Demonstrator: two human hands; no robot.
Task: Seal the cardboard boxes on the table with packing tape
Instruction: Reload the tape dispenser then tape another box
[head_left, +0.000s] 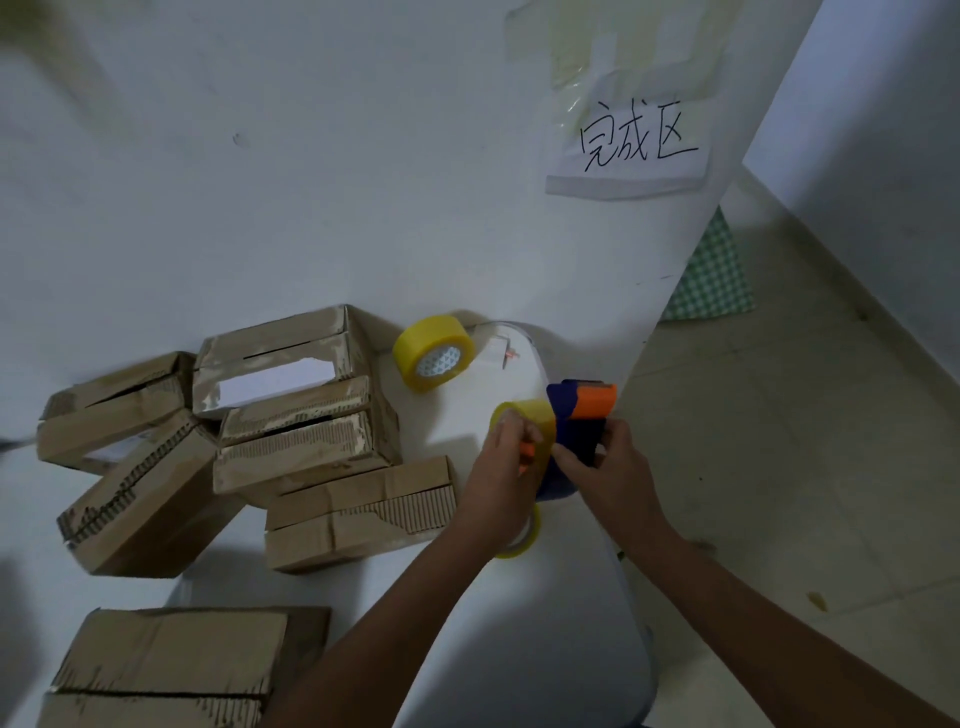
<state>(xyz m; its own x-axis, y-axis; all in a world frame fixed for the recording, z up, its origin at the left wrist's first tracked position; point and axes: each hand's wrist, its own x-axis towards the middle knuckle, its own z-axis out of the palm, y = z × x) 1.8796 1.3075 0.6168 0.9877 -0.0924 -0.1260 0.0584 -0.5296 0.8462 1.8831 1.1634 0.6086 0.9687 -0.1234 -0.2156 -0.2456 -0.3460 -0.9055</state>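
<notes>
The left hand (506, 457) grips the light, stiff yellow packing tape roll (524, 423) by its rim, while the right hand (608, 467) holds the blue-and-orange plastic tape dispenser (582, 415) beside it.

Both hands (561, 457) grip tape dispenser (579, 415) beside cardboard boxes (306, 415).

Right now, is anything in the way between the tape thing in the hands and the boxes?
Nothing visible blocks it. The left hand and right hand hold the tape dispenser over the table, and only bare tabletop lies between it and the nearest box. The spare tape roll sits farther back, off that path.
</notes>
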